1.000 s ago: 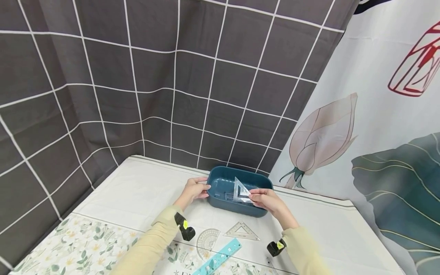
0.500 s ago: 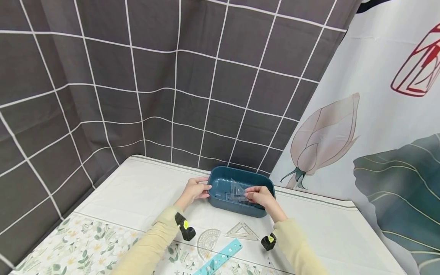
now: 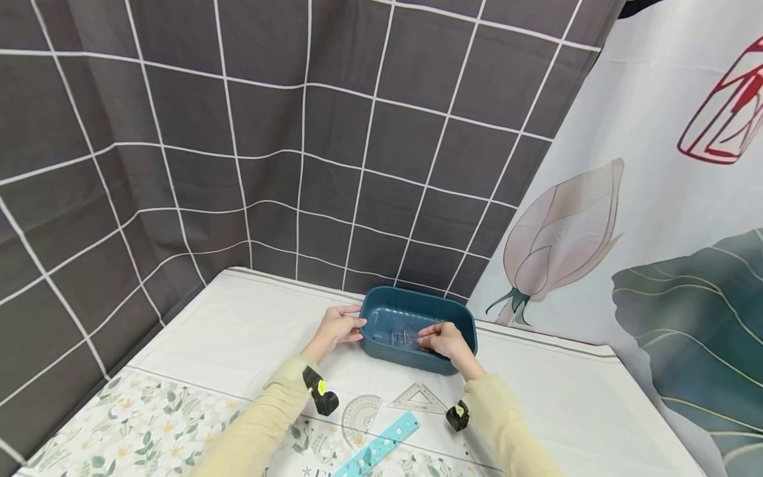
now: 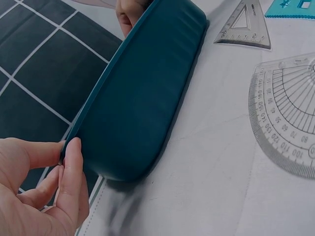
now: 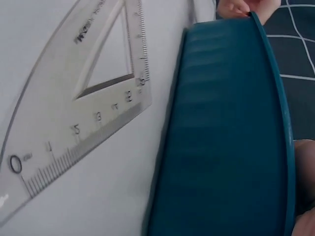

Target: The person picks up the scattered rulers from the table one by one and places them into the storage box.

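Note:
A dark teal plastic bin (image 3: 411, 358) stands at the table's back edge. My left hand (image 3: 336, 331) pinches its left rim between thumb and fingers, as the left wrist view shows close up. Inside the bin, my right hand (image 3: 444, 341) reaches low and holds a clear set square (image 3: 405, 338) by its edge near the bottom. The bin wall hides most of that hand in the right wrist view. In front of the bin lie another clear set square (image 3: 419, 397), a clear protractor (image 4: 290, 118) and a light-blue ruler (image 3: 381, 442).
A white table cover (image 3: 262, 318) with a floral front part (image 3: 155, 424) lies under everything. Close behind the bin hangs a dark grey curtain (image 3: 334, 252) with white grid lines. A white flower-printed curtain (image 3: 554, 252) hangs to the right.
My right hand has lowered the clear set square from above the rim down into the bin, moving slightly left. My left hand has stayed on the rim.

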